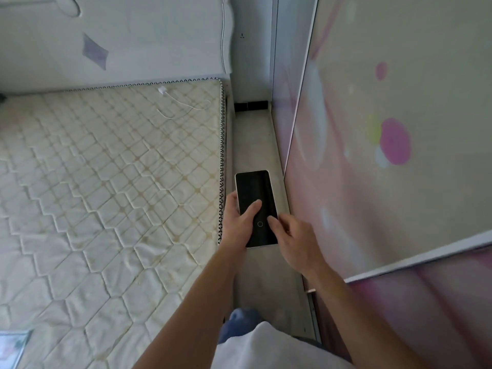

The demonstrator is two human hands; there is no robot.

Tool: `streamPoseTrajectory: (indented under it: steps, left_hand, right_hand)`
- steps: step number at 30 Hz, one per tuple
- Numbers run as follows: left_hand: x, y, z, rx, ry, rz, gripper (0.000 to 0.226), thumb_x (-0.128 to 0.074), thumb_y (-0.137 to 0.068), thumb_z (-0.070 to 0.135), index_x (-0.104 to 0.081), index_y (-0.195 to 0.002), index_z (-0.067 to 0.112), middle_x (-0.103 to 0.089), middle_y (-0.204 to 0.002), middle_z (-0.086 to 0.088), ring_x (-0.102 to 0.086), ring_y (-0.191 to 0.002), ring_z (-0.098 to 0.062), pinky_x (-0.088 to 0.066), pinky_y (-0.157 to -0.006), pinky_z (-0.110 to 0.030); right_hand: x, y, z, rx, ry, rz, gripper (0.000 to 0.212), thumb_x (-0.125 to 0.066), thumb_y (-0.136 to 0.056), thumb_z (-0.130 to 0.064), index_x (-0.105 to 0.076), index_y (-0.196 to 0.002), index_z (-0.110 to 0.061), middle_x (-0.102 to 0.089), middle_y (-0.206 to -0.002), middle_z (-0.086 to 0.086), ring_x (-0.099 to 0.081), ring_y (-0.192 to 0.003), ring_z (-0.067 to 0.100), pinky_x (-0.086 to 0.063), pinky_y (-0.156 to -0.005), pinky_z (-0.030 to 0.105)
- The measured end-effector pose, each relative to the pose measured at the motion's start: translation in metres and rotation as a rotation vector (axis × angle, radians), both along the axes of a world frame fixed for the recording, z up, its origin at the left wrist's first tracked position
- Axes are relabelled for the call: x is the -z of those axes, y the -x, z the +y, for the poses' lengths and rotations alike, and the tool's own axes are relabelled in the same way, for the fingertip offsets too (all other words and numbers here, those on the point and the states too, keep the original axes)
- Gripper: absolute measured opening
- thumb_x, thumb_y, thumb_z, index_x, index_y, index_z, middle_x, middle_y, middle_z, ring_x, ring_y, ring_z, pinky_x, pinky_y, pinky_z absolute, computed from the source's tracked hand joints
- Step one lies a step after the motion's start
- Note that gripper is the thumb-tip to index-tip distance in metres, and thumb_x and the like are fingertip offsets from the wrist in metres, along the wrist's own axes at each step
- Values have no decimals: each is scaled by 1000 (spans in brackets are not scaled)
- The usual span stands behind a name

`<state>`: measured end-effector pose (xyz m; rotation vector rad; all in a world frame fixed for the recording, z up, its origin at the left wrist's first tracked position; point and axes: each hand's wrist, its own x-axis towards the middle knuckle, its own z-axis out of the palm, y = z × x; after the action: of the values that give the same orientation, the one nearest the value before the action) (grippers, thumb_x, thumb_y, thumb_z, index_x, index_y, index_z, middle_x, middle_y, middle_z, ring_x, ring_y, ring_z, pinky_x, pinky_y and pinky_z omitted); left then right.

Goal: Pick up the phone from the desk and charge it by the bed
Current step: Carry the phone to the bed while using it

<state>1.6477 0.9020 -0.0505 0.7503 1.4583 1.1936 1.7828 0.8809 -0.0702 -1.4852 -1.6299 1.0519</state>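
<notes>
A phone with a dark screen and white edge is held over the narrow floor strip between the bed and the wardrobe. My left hand grips its left side, thumb lying across the screen. My right hand touches the phone's lower right edge with its fingertips. A white charger plug with its thin white cable lies on the mattress near the headboard, well ahead of the phone. A wall socket sits on the wall right of the headboard.
The bare quilted mattress fills the left. A white headboard stands behind it. The pink-patterned sliding wardrobe door lines the right side. A blue slipper shows on the floor below.
</notes>
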Motion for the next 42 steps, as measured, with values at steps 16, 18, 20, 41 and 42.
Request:
streamPoseTrajectory:
  steps: [16,18,20,41,42]
  left_hand:
    - [13,26,230,123,24,-110,23,-67,-92,13,-54,-110,17,-71,-94,-7,-71,-81,-24,-62,-69,-42]
    - [10,38,268,129,13,-107,23,-67,-92,12,-54,-111,17,-72,-91,-4,-72,-79,-22,-62,-70,-42]
    - [6,51,303,129,13,-98,25,-66,-92,12,-54,-112,18,-72,-89,-1,-72,-75,-17,-62,-67,-39]
    - [10,121,563,115,44,-52,31,-67,-92,18,-52,-119,21,-71,-106,-16,-73,-91,-32,-61,-78,-52]
    - [11,122,577,113,48,-50,31,-67,-92,19,-51,-119,21,-71,-107,-16,-73,-90,-32,-62,-76,-50]
  right_hand:
    - [14,25,223,114,97,108,38,-50,-101,-34,-67,-79,-8,-62,-65,13,-59,-59,21,-45,-51,30]
    - [12,37,261,112,103,108,44,-49,-99,-42,-68,-82,-8,-63,-69,18,-61,-66,30,-49,-56,42]
    - [8,49,297,115,98,87,45,-48,-97,-46,-68,-80,-9,-63,-68,14,-61,-66,28,-49,-55,41]
    - [8,118,557,67,101,112,36,-49,-101,-32,-64,-71,-18,-61,-61,-4,-59,-61,14,-47,-56,31]
    - [11,119,573,58,97,120,35,-49,-101,-32,-67,-76,-16,-63,-65,0,-62,-65,18,-51,-60,34]
